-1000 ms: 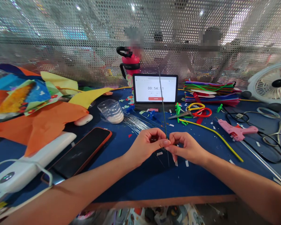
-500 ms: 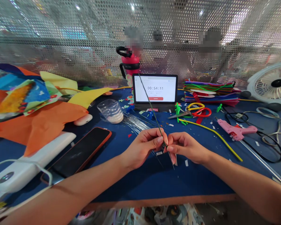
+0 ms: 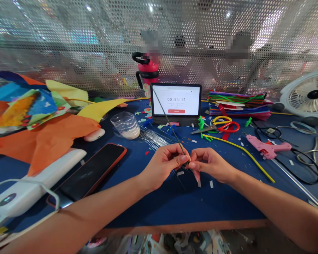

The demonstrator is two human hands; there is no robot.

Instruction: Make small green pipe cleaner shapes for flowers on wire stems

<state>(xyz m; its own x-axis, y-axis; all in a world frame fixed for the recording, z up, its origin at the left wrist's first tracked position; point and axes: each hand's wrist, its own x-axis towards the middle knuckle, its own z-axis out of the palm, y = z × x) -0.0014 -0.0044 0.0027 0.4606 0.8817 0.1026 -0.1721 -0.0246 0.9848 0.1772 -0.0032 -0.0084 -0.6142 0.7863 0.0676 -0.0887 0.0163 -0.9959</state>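
Observation:
Pinched between the thumb and fingers of my left hand (image 3: 165, 165) is a thin dark green stem (image 3: 169, 121), which slants up and left across the tablet screen. My right hand (image 3: 210, 165) has its fingertips closed at the stem's lower end, touching those of my left hand. A small pale strip (image 3: 199, 183) hangs below my right fingertips. Thin silvery wires (image 3: 155, 138) lie on the blue table (image 3: 169, 208) behind my left hand. What exactly lies between the fingertips is partly hidden.
Behind stand a tablet (image 3: 176, 100) and a pink bottle (image 3: 148, 73). A clear cup (image 3: 125, 126), phone (image 3: 91, 174), white device (image 3: 39, 180) and coloured sheets (image 3: 50, 139) lie left. Scissors (image 3: 219, 127), yellow pipe cleaner (image 3: 241, 149), pink glue gun (image 3: 267, 146) and fan (image 3: 311, 93) are right.
The stem's upper end has swung left and tilts lower across the tablet. Its lower tip no longer shows below my fingers. Both hands remain together in nearly the same place.

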